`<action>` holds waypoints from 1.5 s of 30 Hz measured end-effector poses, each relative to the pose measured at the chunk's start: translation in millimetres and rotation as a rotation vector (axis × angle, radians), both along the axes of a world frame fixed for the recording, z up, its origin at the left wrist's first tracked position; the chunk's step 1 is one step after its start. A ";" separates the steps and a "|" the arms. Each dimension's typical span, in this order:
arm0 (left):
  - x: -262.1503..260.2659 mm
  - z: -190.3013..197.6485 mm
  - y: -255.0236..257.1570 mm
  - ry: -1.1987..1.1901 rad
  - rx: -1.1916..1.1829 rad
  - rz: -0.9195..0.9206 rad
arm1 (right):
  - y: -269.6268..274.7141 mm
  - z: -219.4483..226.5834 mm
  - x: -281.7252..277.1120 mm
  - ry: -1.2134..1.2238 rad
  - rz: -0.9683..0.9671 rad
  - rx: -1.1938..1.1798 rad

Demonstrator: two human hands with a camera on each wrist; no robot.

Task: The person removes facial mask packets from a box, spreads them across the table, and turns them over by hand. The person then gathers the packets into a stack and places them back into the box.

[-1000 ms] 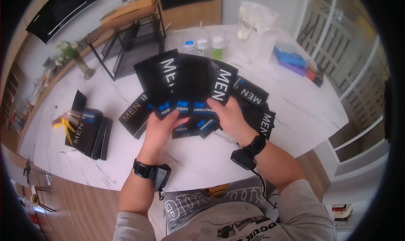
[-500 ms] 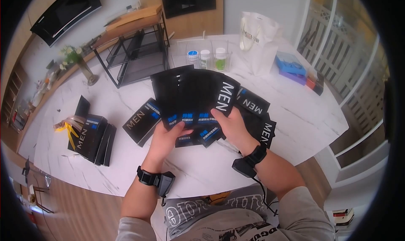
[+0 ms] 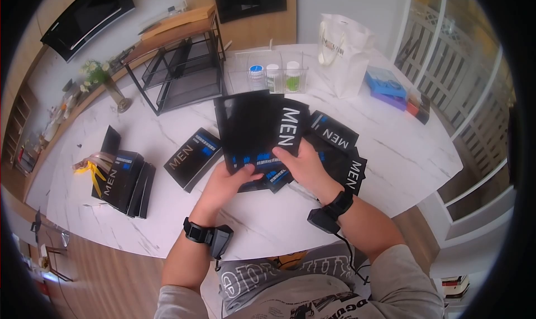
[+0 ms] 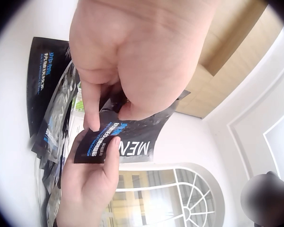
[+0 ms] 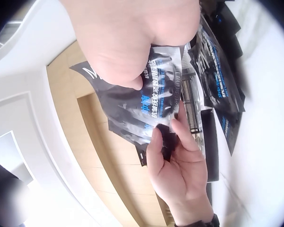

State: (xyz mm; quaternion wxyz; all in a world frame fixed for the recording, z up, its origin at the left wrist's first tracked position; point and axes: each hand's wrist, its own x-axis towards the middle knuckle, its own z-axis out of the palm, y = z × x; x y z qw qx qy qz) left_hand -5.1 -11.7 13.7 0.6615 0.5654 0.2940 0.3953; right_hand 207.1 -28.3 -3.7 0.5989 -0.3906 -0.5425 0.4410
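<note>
Several black sachets marked MEN are fanned between the two hands above the table. The left hand pinches their lower left edge, thumb on top. On the lower right, the right hand grips them with its thumb over the printed face. In the left wrist view, the front sachet lies between both hands' fingers. The right wrist view shows the overlapping sachets, with the left hand pinching their near corner. More black sachets lie on the table beyond the right hand.
One black box lies left of the hands; further left stand black boxes beside a yellow ribbon. Behind are a mesh rack, a clear organizer with bottles, a white bag and blue and purple boxes.
The fan of sachets has narrowed, its left side drawn in to the right. The left hand has moved slightly right, toward the right hand, still holding the sachets.
</note>
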 end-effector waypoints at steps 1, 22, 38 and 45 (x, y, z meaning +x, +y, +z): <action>1.6 -0.3 -0.6 0.037 0.002 -0.029 | -0.6 0.4 -1.5 -0.057 -0.002 -0.014; 9.6 14.7 -17.1 0.685 1.030 0.027 | -3.0 -11.6 -7.9 -0.123 -0.042 0.066; -6.4 10.1 -3.9 -0.086 -0.251 -0.080 | -7.7 3.7 1.7 0.383 0.373 -0.224; -6.7 6.2 0.3 0.029 -0.183 -0.035 | -5.7 4.3 4.8 0.261 0.319 -0.188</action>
